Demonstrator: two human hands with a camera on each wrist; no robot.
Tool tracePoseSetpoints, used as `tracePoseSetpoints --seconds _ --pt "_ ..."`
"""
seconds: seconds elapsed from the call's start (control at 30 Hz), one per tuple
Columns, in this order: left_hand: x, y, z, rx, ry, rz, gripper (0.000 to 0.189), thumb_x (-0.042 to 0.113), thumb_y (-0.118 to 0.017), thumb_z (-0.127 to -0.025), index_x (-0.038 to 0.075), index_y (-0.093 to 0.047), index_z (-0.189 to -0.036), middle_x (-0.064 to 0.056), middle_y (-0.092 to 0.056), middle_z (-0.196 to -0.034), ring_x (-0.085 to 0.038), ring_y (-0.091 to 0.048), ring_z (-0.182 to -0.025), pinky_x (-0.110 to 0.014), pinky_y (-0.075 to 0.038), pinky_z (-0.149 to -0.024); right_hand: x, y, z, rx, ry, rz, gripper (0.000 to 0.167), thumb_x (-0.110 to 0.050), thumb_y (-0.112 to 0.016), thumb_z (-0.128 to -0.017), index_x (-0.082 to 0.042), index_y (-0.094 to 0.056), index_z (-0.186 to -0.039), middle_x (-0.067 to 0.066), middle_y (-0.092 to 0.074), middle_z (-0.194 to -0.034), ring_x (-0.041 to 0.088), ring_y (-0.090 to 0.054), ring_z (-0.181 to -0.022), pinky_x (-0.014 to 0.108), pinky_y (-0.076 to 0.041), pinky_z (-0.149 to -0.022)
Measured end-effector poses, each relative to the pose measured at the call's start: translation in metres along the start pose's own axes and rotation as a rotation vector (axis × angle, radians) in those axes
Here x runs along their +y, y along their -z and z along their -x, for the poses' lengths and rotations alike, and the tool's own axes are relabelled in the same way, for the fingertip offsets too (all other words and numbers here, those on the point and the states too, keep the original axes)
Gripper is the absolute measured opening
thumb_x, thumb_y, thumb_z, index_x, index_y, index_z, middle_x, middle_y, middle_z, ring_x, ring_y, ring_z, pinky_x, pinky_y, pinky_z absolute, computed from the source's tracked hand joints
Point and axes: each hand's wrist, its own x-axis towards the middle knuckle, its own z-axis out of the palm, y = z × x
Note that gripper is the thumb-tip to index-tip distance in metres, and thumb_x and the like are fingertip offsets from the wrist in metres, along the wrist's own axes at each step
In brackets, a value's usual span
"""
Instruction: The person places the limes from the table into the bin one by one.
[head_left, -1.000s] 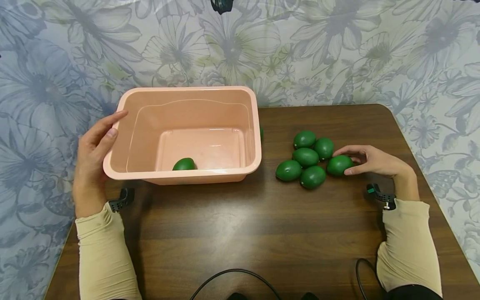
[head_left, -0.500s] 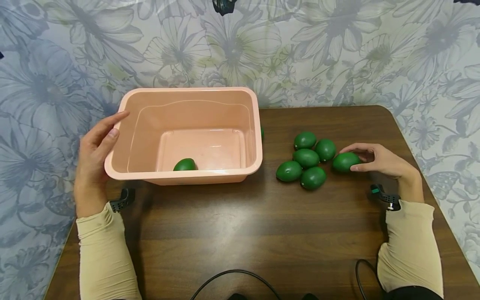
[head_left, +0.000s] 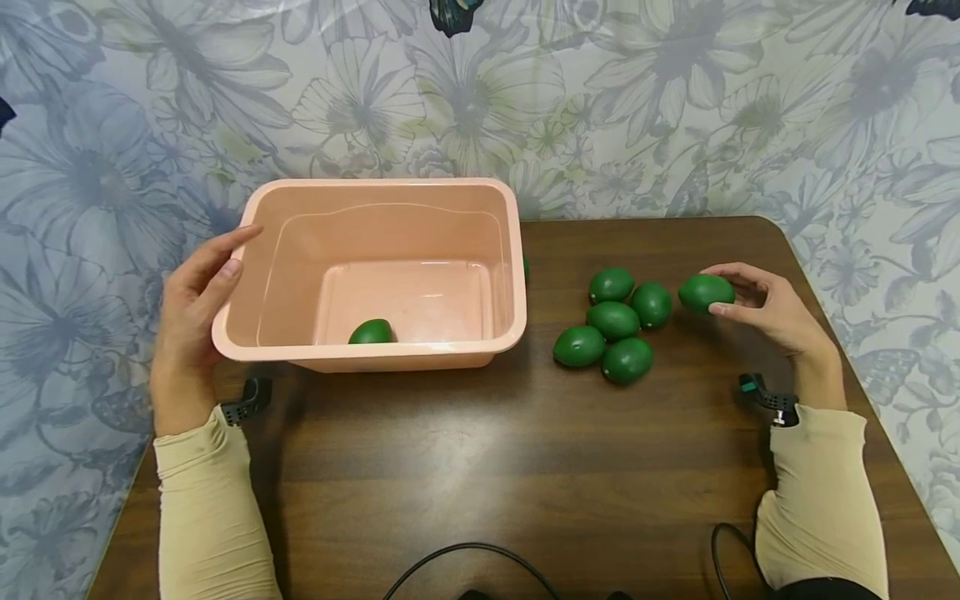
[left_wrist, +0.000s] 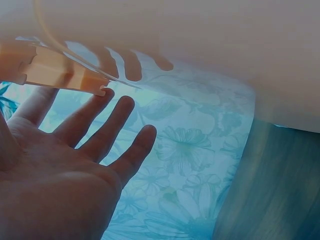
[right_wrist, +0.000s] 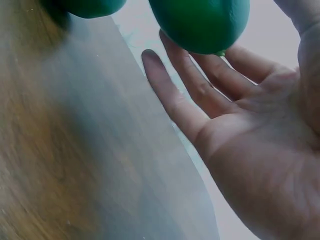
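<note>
My left hand [head_left: 197, 317] holds the left rim of a peach plastic tub [head_left: 369, 352], thumb and a finger at the edge. In the left wrist view its other fingers [left_wrist: 107, 130] stretch out under the rim. One green lime [head_left: 371, 332] lies inside the tub, partly hidden by the near wall. My right hand [head_left: 776, 312] pinches another lime [head_left: 707, 293] between thumb and fingers, just above the table. In the right wrist view, the held lime [right_wrist: 205, 22] shows a small nub at its end. Several limes [head_left: 612, 320] lie clustered left of that hand.
A sliver of green [head_left: 527, 267] shows behind the tub's right wall. Black cables [head_left: 472, 547] run along the near side of the brown wooden table [head_left: 465, 467]. A floral-patterned backdrop [head_left: 637, 108] stands behind the table.
My right hand has drawn one lime away from the cluster, to the right and then back and up off the table. The left hand and tub stay in place.
</note>
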Motion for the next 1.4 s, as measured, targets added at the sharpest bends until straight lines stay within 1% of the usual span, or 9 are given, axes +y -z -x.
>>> tracePoseSetpoints --seconds 0.2,0.33,0.47,0.63,0.77,0.87,1.0,1.2,1.4 --pt "0.000 -0.001 -0.001 0.013 0.012 -0.006 0.044 0.001 -0.057 -0.103 -0.012 -0.055 -0.145 -0.024 -0.059 -0.145 -0.023 -0.066 -0.112 -0.023 -0.060 -0.087 0.000 -0.004 -0.003 0.042 0.042 -0.110 0.050 0.022 -0.065 -0.090 0.011 -0.058 -0.138 0.004 -0.071 -0.122 0.009 -0.073 -0.098 0.017 -0.058 -0.076" --pt "0.000 0.000 0.000 -0.008 0.014 0.022 0.044 0.001 -0.056 -0.103 -0.011 -0.055 -0.145 -0.021 -0.059 -0.145 -0.023 -0.065 -0.113 -0.022 -0.060 -0.087 -0.002 -0.008 -0.006 0.085 0.095 -0.186 0.051 0.025 -0.063 -0.090 0.015 -0.055 -0.139 0.007 -0.071 -0.124 0.011 -0.071 -0.101 0.017 -0.057 -0.081" --pt "-0.002 0.002 0.001 -0.027 0.013 0.041 0.044 0.000 -0.055 -0.104 -0.011 -0.054 -0.146 -0.019 -0.059 -0.145 -0.022 -0.065 -0.114 -0.022 -0.060 -0.087 -0.006 -0.011 -0.008 0.142 0.130 -0.193 0.052 0.025 -0.065 -0.089 0.015 -0.055 -0.139 0.008 -0.071 -0.125 0.012 -0.070 -0.100 0.017 -0.057 -0.080" --pt "-0.002 0.003 0.003 -0.021 0.020 0.031 0.044 0.001 -0.054 -0.104 -0.010 -0.055 -0.146 -0.017 -0.060 -0.145 -0.022 -0.065 -0.114 -0.021 -0.060 -0.086 -0.012 -0.018 -0.012 0.183 0.165 -0.182 0.055 0.026 -0.066 -0.087 0.015 -0.055 -0.140 0.007 -0.071 -0.126 0.012 -0.069 -0.097 0.016 -0.057 -0.077" --pt "-0.002 0.003 0.003 -0.018 0.026 0.033 0.044 0.002 -0.054 -0.104 -0.009 -0.055 -0.147 -0.018 -0.058 -0.146 -0.022 -0.065 -0.113 -0.022 -0.060 -0.085 -0.018 -0.023 -0.016 0.221 0.144 -0.142 0.055 0.023 -0.069 -0.087 0.013 -0.057 -0.140 0.006 -0.071 -0.126 0.011 -0.069 -0.098 0.015 -0.057 -0.077" --pt "-0.003 0.003 0.002 -0.022 0.022 0.042 0.044 0.003 -0.053 -0.105 -0.010 -0.054 -0.147 -0.018 -0.058 -0.146 -0.022 -0.065 -0.114 -0.022 -0.060 -0.087 -0.022 -0.025 -0.021 0.216 0.139 -0.136 0.054 0.021 -0.070 -0.088 0.012 -0.057 -0.140 0.006 -0.070 -0.126 0.012 -0.069 -0.100 0.016 -0.057 -0.077" --pt "-0.004 0.003 0.001 -0.021 0.021 0.046 0.044 0.002 -0.053 -0.105 -0.010 -0.054 -0.147 -0.018 -0.058 -0.147 -0.022 -0.065 -0.115 -0.022 -0.060 -0.087 -0.025 -0.030 -0.028 0.178 0.144 -0.123 0.053 0.019 -0.070 -0.089 0.011 -0.058 -0.139 0.007 -0.070 -0.126 0.013 -0.069 -0.103 0.017 -0.058 -0.079" --pt "-0.004 0.003 0.002 -0.023 0.018 0.051 0.044 0.001 -0.053 -0.105 -0.011 -0.054 -0.147 -0.018 -0.059 -0.145 -0.022 -0.065 -0.113 -0.022 -0.060 -0.086 -0.032 -0.041 -0.040 0.123 0.167 -0.163 0.050 0.019 -0.070 -0.089 0.012 -0.058 -0.137 0.009 -0.069 -0.125 0.015 -0.070 -0.103 0.019 -0.058 -0.080" --pt "-0.004 0.001 0.002 -0.026 0.009 0.040 0.044 0.001 -0.052 -0.105 -0.011 -0.054 -0.147 -0.017 -0.060 -0.144 -0.021 -0.065 -0.113 -0.021 -0.060 -0.086 -0.054 -0.056 -0.052 0.172 0.190 -0.197 0.050 0.015 -0.073 -0.089 0.009 -0.061 -0.137 0.011 -0.067 -0.129 0.018 -0.067 -0.107 0.020 -0.058 -0.083"
